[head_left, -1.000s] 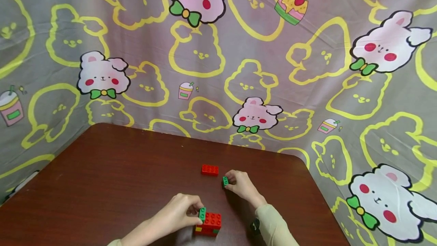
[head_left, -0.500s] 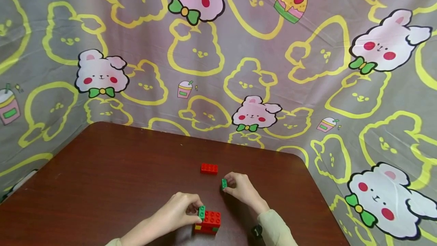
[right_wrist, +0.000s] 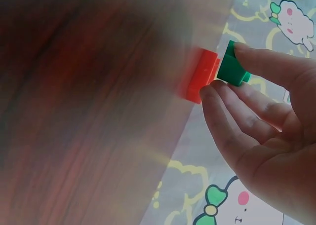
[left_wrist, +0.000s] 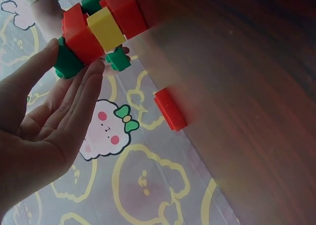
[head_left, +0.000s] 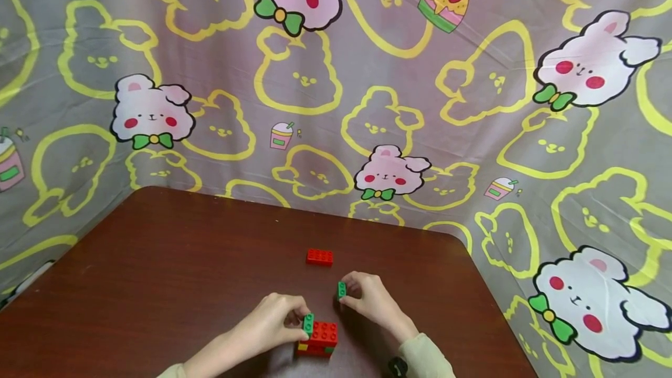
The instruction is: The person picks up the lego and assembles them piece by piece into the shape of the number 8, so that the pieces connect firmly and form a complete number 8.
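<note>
A small block stack stands near the front of the table: a red brick (head_left: 326, 331) on top, a yellow brick (left_wrist: 106, 30) and a green one in the middle layer, another red brick (left_wrist: 123, 12) below. My left hand (head_left: 273, 319) pinches a small green two-stud brick (head_left: 308, 324) against the left end of the stack's top; whether it is fully seated I cannot tell. Beyond the stack to the right, my right hand (head_left: 374, 301) holds a second green two-stud brick (head_left: 342, 291) between thumb and fingers, apart from the stack.
A loose red eight-stud brick (head_left: 319, 257) lies farther back on the dark brown table (head_left: 199, 249). A patterned cloth (head_left: 315, 133) with bunny faces hangs behind the table and along its sides. Something small and black (head_left: 397, 366) shows by the right sleeve.
My right hand has drawn its green brick back, nearer the stack and away from the loose red brick. The left hand stays on the stack. The head view has shifted slightly.
</note>
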Motion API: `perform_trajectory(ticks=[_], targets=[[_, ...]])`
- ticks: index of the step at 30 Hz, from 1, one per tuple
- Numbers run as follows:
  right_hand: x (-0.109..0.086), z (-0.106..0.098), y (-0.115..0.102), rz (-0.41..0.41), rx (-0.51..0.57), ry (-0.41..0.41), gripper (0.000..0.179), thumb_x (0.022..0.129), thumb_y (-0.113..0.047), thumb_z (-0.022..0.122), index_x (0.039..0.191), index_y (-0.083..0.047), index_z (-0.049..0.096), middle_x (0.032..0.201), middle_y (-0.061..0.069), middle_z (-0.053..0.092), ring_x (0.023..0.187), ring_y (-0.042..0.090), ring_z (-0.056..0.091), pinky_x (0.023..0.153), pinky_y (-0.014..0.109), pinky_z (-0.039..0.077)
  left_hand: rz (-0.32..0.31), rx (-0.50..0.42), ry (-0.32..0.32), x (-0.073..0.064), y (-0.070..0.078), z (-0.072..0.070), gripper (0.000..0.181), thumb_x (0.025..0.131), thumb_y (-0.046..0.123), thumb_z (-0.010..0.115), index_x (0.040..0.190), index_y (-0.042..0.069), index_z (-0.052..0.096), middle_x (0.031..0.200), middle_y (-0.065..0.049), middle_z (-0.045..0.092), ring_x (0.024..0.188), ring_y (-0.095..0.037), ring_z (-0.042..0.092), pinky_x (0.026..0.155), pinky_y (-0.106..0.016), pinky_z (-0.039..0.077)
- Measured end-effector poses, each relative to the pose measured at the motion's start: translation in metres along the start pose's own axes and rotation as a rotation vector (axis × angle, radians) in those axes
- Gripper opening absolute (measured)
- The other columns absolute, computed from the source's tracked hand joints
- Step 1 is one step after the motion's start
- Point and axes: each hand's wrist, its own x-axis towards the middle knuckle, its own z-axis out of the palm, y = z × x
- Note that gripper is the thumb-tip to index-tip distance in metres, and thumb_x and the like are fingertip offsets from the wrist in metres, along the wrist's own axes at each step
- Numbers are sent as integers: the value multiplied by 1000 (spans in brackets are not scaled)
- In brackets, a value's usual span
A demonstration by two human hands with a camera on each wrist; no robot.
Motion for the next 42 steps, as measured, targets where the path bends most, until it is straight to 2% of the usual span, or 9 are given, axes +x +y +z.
perform_trajectory(ticks=[11,19,25,32,42], targets=[[-13,0,-11,-17,8,-14,26,82,-20,81,102,-8,69,93,3,73,82,13,69,74,24,57,-10,9,-10,1,0,-2,18,76,16,85,87,13,71,78,4,73,69,2,63,62,-16,53],[-24,-5,-20,-46,13,-4,27,82,-18,81,103,-6,69,94,5,73,82,19,71,74,28,59,-24,25,-16,2,0,-1,19,76,16,85,88,12,71,78,3,72,69,2,63,63,-16,52],[-31,-10,-26,-34,4,-16,27,83,-21,80,104,-9,69,95,3,72,84,17,70,76,28,59,0,59,-5,2,1,0,20,75,16,86,88,11,71,77,2,73,68,1,64,62,-16,53],[-38,-13,-33,-91,-7,22,25,82,-17,81,103,-8,70,92,2,71,81,15,69,74,28,59,21,97,8,2,1,-1,20,74,16,86,86,12,71,76,3,72,67,1,62,61,-16,52],[-45,-16,-40,-118,-10,30,24,83,-20,80,102,-9,70,91,0,70,81,16,68,72,25,58,24,104,1,2,2,0,19,76,16,85,88,11,71,77,1,72,68,2,61,61,-16,52]])
